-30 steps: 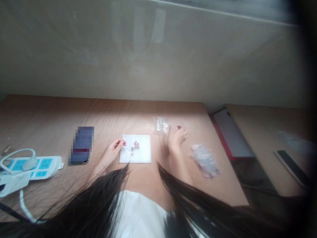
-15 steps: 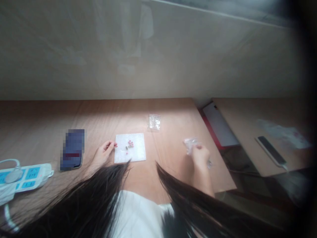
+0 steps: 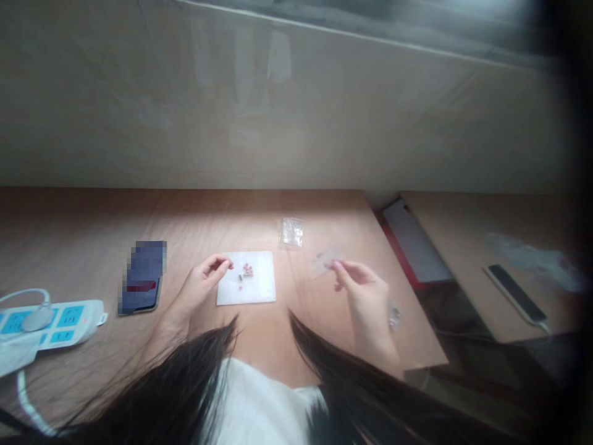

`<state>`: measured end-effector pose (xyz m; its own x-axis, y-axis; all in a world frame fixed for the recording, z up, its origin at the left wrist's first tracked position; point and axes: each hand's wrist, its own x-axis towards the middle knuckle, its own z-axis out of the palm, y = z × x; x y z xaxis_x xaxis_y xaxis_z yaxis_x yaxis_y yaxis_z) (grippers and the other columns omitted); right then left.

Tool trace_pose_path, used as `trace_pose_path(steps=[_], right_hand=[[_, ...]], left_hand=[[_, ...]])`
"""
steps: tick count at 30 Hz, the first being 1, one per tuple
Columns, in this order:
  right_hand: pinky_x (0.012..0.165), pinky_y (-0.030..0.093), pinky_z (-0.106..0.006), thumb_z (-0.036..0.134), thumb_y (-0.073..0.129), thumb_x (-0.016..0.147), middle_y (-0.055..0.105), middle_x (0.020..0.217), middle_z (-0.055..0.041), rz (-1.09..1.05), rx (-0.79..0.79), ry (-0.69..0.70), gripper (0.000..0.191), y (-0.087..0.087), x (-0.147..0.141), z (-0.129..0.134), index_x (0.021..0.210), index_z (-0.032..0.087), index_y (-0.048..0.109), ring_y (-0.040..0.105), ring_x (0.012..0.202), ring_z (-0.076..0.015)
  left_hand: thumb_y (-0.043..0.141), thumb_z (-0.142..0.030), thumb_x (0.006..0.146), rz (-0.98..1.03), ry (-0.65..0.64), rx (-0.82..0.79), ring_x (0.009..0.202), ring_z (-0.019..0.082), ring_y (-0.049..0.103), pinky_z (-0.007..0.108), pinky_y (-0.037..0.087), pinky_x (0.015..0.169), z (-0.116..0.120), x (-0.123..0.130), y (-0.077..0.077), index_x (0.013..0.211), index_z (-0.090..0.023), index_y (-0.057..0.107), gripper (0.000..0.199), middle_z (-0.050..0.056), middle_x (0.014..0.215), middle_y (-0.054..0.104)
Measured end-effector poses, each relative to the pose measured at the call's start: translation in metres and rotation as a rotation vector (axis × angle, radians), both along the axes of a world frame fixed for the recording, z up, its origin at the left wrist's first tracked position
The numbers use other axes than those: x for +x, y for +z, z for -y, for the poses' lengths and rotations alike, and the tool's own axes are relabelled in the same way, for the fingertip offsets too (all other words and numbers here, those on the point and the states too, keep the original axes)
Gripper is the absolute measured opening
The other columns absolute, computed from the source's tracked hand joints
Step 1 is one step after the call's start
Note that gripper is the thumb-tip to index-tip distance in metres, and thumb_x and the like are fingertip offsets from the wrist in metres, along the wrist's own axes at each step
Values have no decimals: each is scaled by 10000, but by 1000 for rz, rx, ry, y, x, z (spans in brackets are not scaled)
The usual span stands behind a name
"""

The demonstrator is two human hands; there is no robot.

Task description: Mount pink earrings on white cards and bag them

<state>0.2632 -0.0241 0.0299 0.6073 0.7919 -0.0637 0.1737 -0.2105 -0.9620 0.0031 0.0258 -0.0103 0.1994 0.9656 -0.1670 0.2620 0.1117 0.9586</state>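
Observation:
A white square mat (image 3: 264,290) lies on the wooden table, with a small cluster of pink beads (image 3: 249,269) on it. Beside them are a small dark bead (image 3: 241,277) and a single pinkish bead (image 3: 240,287). My left hand (image 3: 204,281) is over the mat's left edge, thumb and fingertips pinched; what they hold, if anything, is too small to name. To the right of the mat, my right hand (image 3: 364,287) pinches a small clear plastic bag (image 3: 324,262), blurred by motion. Another small clear bag (image 3: 292,232) lies behind the mat.
At the left are a phone (image 3: 141,278) and a white power strip (image 3: 88,321) with a plugged-in cable. A small shiny item (image 3: 393,316) lies right of my right wrist. Across a gap, a second table (image 3: 454,247) bears a white device (image 3: 516,296) and crumpled plastic (image 3: 532,256).
My right hand has moved left toward the mat, with the plastic bag in its fingers. My left hand has shifted slightly right, further over the mat. The camera view has tilted a little.

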Motion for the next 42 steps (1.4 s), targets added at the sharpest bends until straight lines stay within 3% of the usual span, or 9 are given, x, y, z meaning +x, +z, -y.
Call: trace_pose_path(steps=[5,11,16,26,29,33,36,40,42], right_hand=[[394,365,-207,327,611,640,588,577,-29,-200,-56,373,200,-7,-69,-20,610,136,559,441,414,-71],[378,338,-187,329,618,644,525,505,11,-342,-54,572,216,-18,-91,-27,596,143,519,433,405,-67],[390,338,-178,349,607,648,504,514,17,-331,-81,627,231,-13,-87,-30,615,139,516,434,427,-64],[439,373,-189,335,541,695,530,653,-6,-230,-72,785,188,-15,-85,-29,704,148,528,478,538,-85],[467,353,-192,270,521,688,503,608,11,-179,-64,749,131,-14,-87,-29,651,144,510,444,522,-74],[472,309,-190,196,484,646,408,523,42,-38,-72,577,121,-14,-87,-28,549,150,428,384,507,-66],[469,311,-189,214,482,631,404,528,43,72,-116,538,119,-15,-89,-28,553,154,414,383,512,-69],[386,333,-178,230,442,647,486,623,27,-91,-194,657,144,-24,-94,-29,775,168,457,460,480,-82],[346,326,-168,190,416,633,484,596,29,-131,-227,643,176,-30,-95,-31,801,169,466,469,445,-84]], left_hand=[[523,-298,738,-81,-283,189,735,123,508,233,396,695,2,24,35,851,-176,556,169,16,822,553],[508,-293,749,-114,-345,173,675,111,505,212,398,594,2,25,41,760,-168,581,145,14,762,557],[455,-323,776,-27,-373,91,554,81,482,200,390,522,1,20,38,711,-149,569,217,-7,670,543],[453,-272,765,23,-338,21,513,63,497,183,416,504,2,19,32,715,-133,555,180,-14,649,523],[482,-219,722,27,-248,52,498,58,488,156,404,436,2,22,30,633,-132,514,128,-24,623,482],[489,-216,709,1,-120,75,435,42,441,151,373,385,0,24,24,625,-142,451,118,-42,592,427],[475,-210,717,-74,-132,155,448,43,411,152,343,392,-1,26,22,615,-149,431,127,-41,594,417],[475,-157,699,-160,-185,316,531,59,400,163,331,474,5,32,28,592,-154,409,126,-40,593,415],[474,-145,693,-183,-213,362,543,63,388,173,325,501,7,33,32,592,-154,412,120,-39,595,409]])
